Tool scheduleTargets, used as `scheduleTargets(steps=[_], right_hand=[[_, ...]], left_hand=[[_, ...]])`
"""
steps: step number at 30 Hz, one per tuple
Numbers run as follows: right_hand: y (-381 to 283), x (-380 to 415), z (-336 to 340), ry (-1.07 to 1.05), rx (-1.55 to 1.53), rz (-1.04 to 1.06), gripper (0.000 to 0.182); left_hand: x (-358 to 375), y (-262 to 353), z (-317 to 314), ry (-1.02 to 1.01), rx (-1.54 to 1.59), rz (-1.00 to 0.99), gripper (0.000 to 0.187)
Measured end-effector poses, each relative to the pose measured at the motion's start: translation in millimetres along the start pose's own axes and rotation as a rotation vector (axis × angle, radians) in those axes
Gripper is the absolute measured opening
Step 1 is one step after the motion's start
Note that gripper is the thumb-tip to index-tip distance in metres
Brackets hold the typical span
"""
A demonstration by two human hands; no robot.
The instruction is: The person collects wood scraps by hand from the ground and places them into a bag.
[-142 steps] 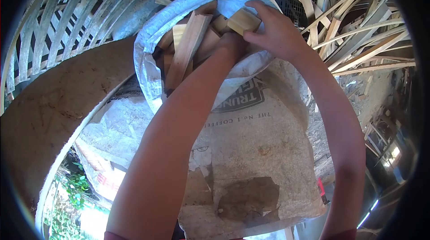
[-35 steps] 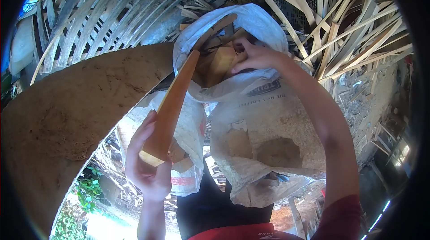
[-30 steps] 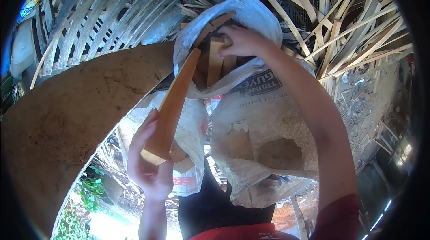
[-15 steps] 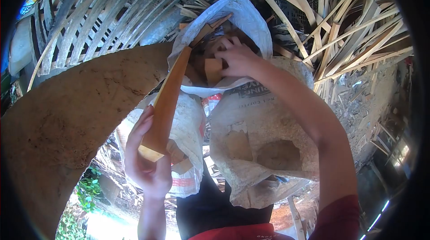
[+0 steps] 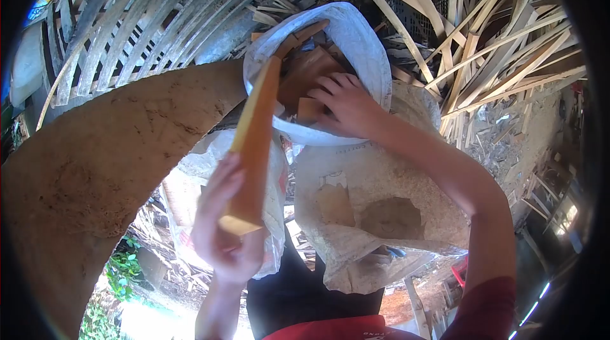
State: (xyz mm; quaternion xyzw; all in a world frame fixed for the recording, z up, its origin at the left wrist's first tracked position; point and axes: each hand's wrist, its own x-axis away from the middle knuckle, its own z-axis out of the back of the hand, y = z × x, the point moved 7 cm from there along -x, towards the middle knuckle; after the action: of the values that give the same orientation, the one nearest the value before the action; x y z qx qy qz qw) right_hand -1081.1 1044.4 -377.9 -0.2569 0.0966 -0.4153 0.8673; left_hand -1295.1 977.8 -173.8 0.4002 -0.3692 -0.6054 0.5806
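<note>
The left hand (image 5: 227, 229) is closed round the near end of a long wooden block (image 5: 251, 149), seemingly keeping its far end up by the sack (image 5: 375, 64). Inside, the right hand (image 5: 349, 106) lies over wood offcuts (image 5: 309, 110), perhaps steadying them; whether it's clasping one, I can't tell.

Head cam's looking forward and steeply down from the wearer's head, pretty close in, with the red shirt (image 5: 337, 328) showing at 6 o'clock and the open sack (image 5: 372, 54) sitting near 12. Lens is rounding off the corners.
</note>
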Motion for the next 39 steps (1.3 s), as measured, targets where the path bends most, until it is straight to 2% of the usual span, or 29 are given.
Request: scheduleTargets(steps=[2, 5, 8, 11, 14, 17, 20, 23, 26, 29, 30, 33, 35, 37, 39], right_hand=[[2.3, -7.4, 7.2, 0.008, -0.222, -0.070, 0.038], [15.1, -5.8, 3.4, 0.024, -0.539, -0.287, 0.031], [35.3, -3.5, 4.2, 0.139, -0.582, -0.374, 0.025], [46.3, -7.4, 5.4, 0.216, -0.536, -0.441, 0.030], [46.2, -31.6, 11.9, 0.178, -0.468, -0.478, 0.039], [55.9, -78.7, 23.7, 0.202, -0.030, -0.395, 0.058], [73.2, -133.2, 26.1, 0.282, 0.410, -0.160, 0.073], [107.5, -161.7, -5.1, 0.015, 0.340, -0.368, 0.078], [137.0, -164.0, -47.1, -0.267, 0.319, -0.479, 0.046], [125.5, -154.9, -37.2, -0.215, 0.394, -0.274, 0.025], [105.6, -151.5, -15.8, -0.177, 0.364, -0.201, 0.022], [37.0, -111.7, 61.3, -0.101, 0.315, 0.003, 0.018], [-6.5, -58.1, 89.3, -0.101, 0.279, 0.114, 0.014], [-48.5, 2.2, 104.1, -0.179, 0.403, 0.274, 0.015], [-49.3, 24.0, 106.4, -0.268, 0.252, 0.109, 0.019]], left_hand=[[-5.7, 0.0, -13.7, -0.052, 0.005, 0.012, 0.050], [-13.0, -13.5, -31.2, -0.086, 0.095, 0.051, 0.048], [-20.1, -21.0, -40.6, -0.140, 0.089, 0.061, 0.051], [-31.0, -10.6, -44.1, -0.178, 0.092, 0.047, 0.050], [-33.9, -11.7, -44.0, -0.188, 0.110, 0.061, 0.050], [-32.8, -10.6, -42.8, -0.207, 0.116, 0.072, 0.051], [-31.2, -10.5, -42.1, -0.196, 0.105, 0.040, 0.052], [-31.1, -10.0, -38.7, -0.200, 0.127, 0.085, 0.054], [-25.7, -15.6, -30.8, -0.185, 0.177, 0.137, 0.055], [-13.9, -16.7, -21.3, -0.143, 0.208, 0.191, 0.056], [-10.9, -16.0, -18.9, -0.127, 0.217, 0.200, 0.057], [-5.8, 8.6, -16.6, -0.207, 0.140, 0.055, 0.057], [-0.6, 26.5, -10.1, -0.251, 0.123, 0.032, 0.054], [3.2, 47.5, -1.5, -0.265, 0.119, 0.009, 0.053], [8.7, 57.3, 0.7, -0.337, 0.103, 0.013, 0.050]])
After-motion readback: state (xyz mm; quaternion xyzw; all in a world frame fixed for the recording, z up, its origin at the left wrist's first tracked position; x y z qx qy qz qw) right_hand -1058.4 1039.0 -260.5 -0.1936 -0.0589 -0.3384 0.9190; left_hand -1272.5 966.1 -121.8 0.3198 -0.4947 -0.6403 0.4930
